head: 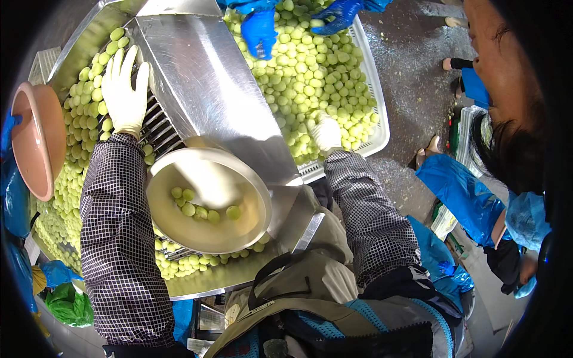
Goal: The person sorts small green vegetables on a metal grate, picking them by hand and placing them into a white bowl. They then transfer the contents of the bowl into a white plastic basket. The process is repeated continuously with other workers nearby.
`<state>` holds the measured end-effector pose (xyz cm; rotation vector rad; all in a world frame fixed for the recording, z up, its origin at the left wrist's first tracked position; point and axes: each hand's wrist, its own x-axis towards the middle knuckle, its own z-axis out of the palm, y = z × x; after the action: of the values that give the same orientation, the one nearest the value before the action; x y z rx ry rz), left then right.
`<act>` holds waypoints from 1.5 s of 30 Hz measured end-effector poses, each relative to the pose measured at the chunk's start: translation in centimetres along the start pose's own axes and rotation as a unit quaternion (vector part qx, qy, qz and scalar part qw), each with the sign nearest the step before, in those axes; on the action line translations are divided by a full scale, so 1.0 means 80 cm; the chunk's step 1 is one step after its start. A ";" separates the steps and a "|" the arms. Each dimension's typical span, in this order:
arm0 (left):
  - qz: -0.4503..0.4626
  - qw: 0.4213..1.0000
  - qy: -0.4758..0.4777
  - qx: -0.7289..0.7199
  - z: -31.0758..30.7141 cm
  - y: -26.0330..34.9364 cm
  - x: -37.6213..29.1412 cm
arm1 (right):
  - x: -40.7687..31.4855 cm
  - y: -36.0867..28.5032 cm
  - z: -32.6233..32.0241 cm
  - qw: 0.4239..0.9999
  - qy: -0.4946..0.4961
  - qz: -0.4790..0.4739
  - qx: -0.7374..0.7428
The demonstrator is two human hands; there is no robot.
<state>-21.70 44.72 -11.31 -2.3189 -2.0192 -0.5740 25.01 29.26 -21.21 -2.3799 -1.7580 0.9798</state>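
Observation:
My left hand [125,91], in a pale rubber glove, lies with fingers spread against round green fruits [83,114], which look like large grapes. These fruits rest on dark metal bars [161,127] inside a stainless steel trough. My right hand [325,132], gloved the same way, reaches into a white plastic crate [379,121] heaped with the same green fruits [309,76]. Its fingertips are partly hidden among them, so a grip cannot be made out. Between my arms, a cream plastic basin [255,179] sits over the bars with several fruits [188,209] in it.
A smooth steel slope [201,76] separates trough and crate. Another person's blue-gloved hands [259,33] work at the crate's far end. A pink basin [33,143] stands tilted at the trough's left. Close on the right is a person's head [510,80]; people in blue aprons [461,192] are beyond.

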 end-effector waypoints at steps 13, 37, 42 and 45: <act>0.019 0.999 -0.003 0.031 -0.001 -0.011 -0.004 | -0.171 0.083 -0.085 0.559 -0.080 0.120 0.816; -0.024 1.000 -0.003 -0.007 -0.003 -0.004 -0.010 | -0.360 0.129 -0.048 0.748 -0.133 0.333 0.558; -0.022 0.999 -0.019 0.016 -0.004 -0.005 -0.008 | -0.434 0.085 0.087 0.755 -0.299 0.353 0.464; 0.003 0.999 -0.012 0.048 0.007 -0.005 -0.008 | -0.429 0.029 0.181 0.760 -0.278 0.364 0.461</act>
<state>-22.03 44.35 -12.11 -2.2880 -2.0019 -0.4411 14.11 -6.28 -17.71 -2.0584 -0.0273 2.1270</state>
